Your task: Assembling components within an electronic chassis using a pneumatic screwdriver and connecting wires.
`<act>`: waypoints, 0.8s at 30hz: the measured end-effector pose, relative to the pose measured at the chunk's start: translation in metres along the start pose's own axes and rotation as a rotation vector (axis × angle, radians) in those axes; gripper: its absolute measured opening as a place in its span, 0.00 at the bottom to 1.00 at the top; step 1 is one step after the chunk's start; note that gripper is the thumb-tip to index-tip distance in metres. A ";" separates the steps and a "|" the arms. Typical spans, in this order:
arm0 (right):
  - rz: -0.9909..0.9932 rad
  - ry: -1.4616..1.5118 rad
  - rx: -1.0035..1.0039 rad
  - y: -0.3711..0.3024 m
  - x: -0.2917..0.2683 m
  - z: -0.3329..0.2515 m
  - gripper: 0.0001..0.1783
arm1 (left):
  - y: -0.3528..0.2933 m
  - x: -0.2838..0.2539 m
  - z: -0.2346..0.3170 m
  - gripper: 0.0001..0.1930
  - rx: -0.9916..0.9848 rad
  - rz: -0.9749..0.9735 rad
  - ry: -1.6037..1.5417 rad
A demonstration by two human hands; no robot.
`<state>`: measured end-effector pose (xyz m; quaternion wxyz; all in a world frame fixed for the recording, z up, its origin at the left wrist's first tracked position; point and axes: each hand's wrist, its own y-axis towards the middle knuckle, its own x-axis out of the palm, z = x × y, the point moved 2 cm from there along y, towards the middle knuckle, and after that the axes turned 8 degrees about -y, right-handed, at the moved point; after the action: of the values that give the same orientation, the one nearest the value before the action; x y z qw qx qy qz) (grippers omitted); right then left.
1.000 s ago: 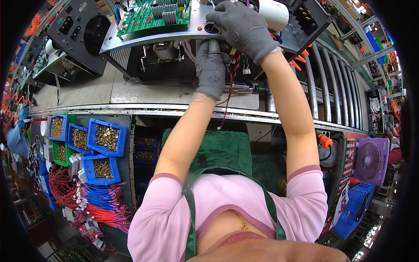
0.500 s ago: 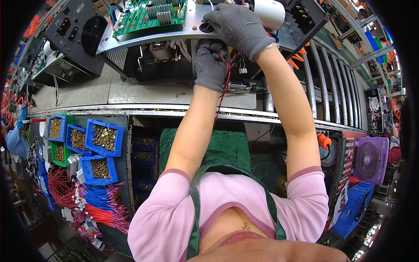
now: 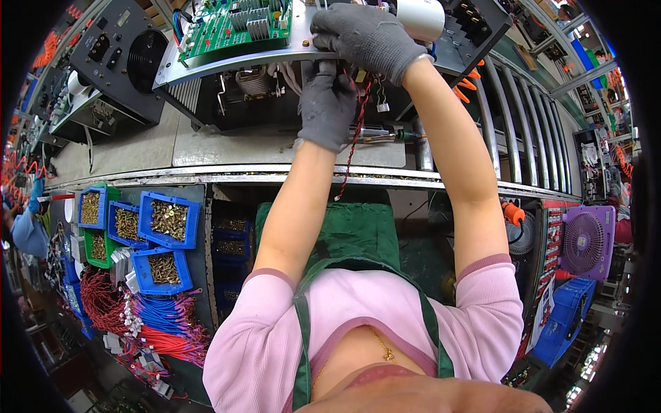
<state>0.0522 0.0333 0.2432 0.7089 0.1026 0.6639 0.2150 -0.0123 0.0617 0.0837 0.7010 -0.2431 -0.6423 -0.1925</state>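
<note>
In a grey knitted glove, my left hand (image 3: 325, 109) reaches up beneath the front lip of a metal chassis plate (image 3: 241, 60). Its fingers are closed and partly hidden under the plate. A twisted red-and-black wire (image 3: 355, 141) hangs down beside this hand, its small white plug dangling past the bench edge. Above the plate, my right hand (image 3: 368, 40), gloved the same way, has its fingers bent and pressed together over the plate's edge, directly over the left one. What its fingertips hold is hidden. Left of the hands, a green circuit board (image 3: 234, 33) with heat sinks lies on the plate.
A white cylinder (image 3: 420, 19) stands by my right hand. Under the plate are a coil (image 3: 250, 82) and a screwdriver-like tool (image 3: 379, 133). Blue bins (image 3: 165, 219) of screws and wire bundles (image 3: 165, 313) sit at left. A roller conveyor (image 3: 513, 131) and purple fan (image 3: 586, 242) are at right.
My left hand has shifted slightly down and left, with the wire now hanging freer on its right. My right hand has moved left, covering a black round fitting that showed on the plate before.
</note>
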 end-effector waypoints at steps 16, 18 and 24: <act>0.325 0.802 0.454 -0.053 -0.065 -0.029 0.09 | -0.024 0.115 0.046 0.18 1.052 -0.499 1.907; -0.090 0.241 0.230 -0.071 -0.045 -0.025 0.13 | -0.005 0.108 0.047 0.14 1.082 -0.546 2.110; -0.422 -0.217 -0.095 -0.131 0.045 -0.052 0.20 | -0.012 0.131 0.066 0.09 0.687 -0.620 1.091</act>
<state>0.0238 -0.0704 0.1415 0.8094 -0.0493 0.5795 0.0806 -0.0596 0.0966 0.2192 0.8721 0.3160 -0.2642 -0.2640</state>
